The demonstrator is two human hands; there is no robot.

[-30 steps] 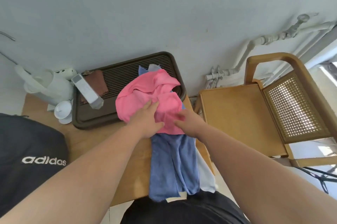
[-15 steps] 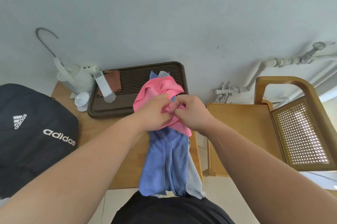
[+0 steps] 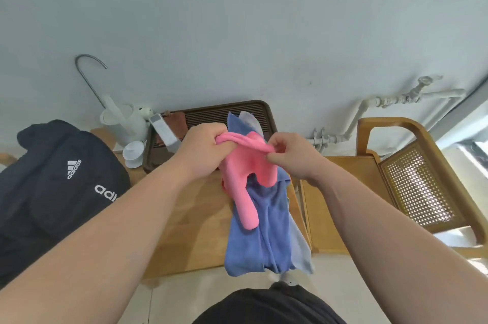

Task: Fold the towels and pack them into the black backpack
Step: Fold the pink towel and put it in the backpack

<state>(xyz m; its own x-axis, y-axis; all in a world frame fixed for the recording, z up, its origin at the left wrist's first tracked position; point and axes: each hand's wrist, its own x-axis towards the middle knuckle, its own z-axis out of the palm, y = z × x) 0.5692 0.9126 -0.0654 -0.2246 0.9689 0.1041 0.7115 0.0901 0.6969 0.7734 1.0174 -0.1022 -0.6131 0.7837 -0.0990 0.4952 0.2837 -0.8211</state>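
A pink towel (image 3: pixel 244 175) hangs crumpled between both hands above the table. My left hand (image 3: pixel 203 148) grips its upper left edge in a fist. My right hand (image 3: pixel 289 156) pinches the upper right edge. Below it a blue towel (image 3: pixel 260 239) lies along the table's right side and droops over the front edge, with a pale grey-blue towel (image 3: pixel 301 247) under it. The black backpack (image 3: pixel 52 191) with white lettering stands on the left of the table, apart from both hands.
A dark brown slatted tray (image 3: pixel 216 115) sits at the back of the wooden table (image 3: pixel 184 223), with a white kettle (image 3: pixel 124 123) and cup beside it. A wooden chair with a cane back (image 3: pixel 412 178) stands to the right. White pipes run along the wall.
Both hands have lifted the pink towel off the pile and pulled apart, so it now hangs between them. The view has tilted, showing more of the backpack.
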